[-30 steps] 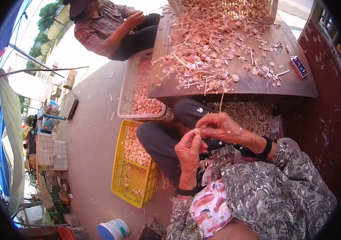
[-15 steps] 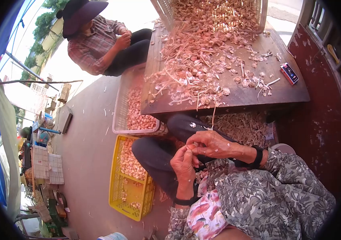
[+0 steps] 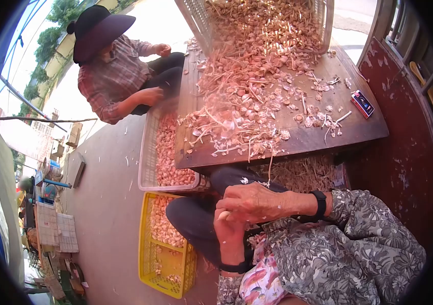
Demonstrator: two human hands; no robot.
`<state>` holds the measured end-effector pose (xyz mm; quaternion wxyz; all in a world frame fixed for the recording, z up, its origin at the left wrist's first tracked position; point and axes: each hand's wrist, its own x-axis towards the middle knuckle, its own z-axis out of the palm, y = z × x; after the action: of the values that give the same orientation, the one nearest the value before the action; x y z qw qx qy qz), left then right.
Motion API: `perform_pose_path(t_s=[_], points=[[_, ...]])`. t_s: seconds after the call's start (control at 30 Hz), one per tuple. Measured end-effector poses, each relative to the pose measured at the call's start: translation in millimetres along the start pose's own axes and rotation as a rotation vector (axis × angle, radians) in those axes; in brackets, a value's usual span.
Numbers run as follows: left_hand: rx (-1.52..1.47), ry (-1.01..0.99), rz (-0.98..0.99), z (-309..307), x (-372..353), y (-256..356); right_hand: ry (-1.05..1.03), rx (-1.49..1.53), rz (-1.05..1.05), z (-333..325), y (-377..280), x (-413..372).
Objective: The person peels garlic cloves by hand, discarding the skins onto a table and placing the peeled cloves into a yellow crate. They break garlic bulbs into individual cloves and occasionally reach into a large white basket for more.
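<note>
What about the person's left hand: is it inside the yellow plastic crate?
No, the left hand is close by the right hand, over the dark cloth trousers, outside the crate.

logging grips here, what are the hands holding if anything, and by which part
Apparently a small pale clove, where the left hand and right hand meet; the gripped part cannot be told.

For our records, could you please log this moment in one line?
left hand: partly behind right hand; grip: unclear; garlic cloves: in yellow crate; garlic pile: on wooden table
</note>
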<state>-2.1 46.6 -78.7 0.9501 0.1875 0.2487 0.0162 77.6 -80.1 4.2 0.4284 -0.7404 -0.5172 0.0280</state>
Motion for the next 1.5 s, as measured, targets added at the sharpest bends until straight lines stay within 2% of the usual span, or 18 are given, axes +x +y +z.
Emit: perform_pose_path(t_s=[0.03,0.07,0.13,0.2,0.3,0.33,0.37,0.43,0.5,0.57,0.63,0.93,1.07,1.27,1.33,1.37,1.43,1.5], points=[[-0.120,-0.029,-0.067,-0.6,4.5,7.9,0.035,-0.029,0.013,-12.3,9.0,2.1],[-0.120,-0.239,-0.125,1.3,9.4,18.9,0.138,-0.128,0.020,-22.3,22.1,6.4],[-0.124,-0.160,-0.080,6.9,16.5,35.6,0.292,-0.181,0.159,-56.2,47.5,16.5],[-0.124,-0.138,-0.021,9.7,27.8,58.3,0.399,-0.410,0.255,-79.0,89.3,18.4],[-0.119,-0.181,0.116,0.2,57.9,102.3,0.397,-0.460,0.314,-100.2,128.6,25.7],[-0.024,-0.032,0.257,6.2,69.1,113.9,0.397,-0.462,0.319,-102.0,143.3,27.5],[0.073,0.118,0.397,12.8,80.4,124.8,0.333,-0.502,0.316,-102.2,158.7,28.6],[-0.006,0.087,0.368,4.5,102.6,145.2,0.270,-0.542,0.316,-103.9,165.1,35.9],[0.091,0.265,0.382,-8.6,120.1,157.2,-0.036,-0.560,0.547,-105.8,160.4,48.1],[0.123,0.231,0.335,-27.5,135.0,163.3,-0.002,-0.610,0.528,-98.8,170.4,44.4],[0.129,0.346,0.304,-33.3,141.0,160.9,0.145,-0.679,0.554,-93.7,173.0,43.0],[0.301,0.261,0.340,-28.1,163.0,144.4,0.149,-0.635,0.531,-96.3,183.4,35.5],[0.284,0.236,0.333,-23.0,166.8,136.9,0.071,-0.690,0.584,-97.2,189.1,42.8],[0.269,0.220,0.351,-18.8,167.4,134.7,0.060,-0.670,0.514,-102.9,195.5,41.3],[0.243,0.191,0.368,-21.4,168.5,134.4,0.164,-0.381,0.646,-108.4,199.7,38.5],[0.240,0.190,0.370,-22.1,168.9,133.8,0.162,-0.384,0.643,-109.0,201.8,36.9],[0.241,0.204,0.375,-20.2,168.3,132.6,0.178,-0.414,0.379,-109.5,194.8,39.4],[0.257,0.210,0.368,-19.7,168.9,132.5,0.097,-0.481,0.397,-109.4,197.4,43.2]])
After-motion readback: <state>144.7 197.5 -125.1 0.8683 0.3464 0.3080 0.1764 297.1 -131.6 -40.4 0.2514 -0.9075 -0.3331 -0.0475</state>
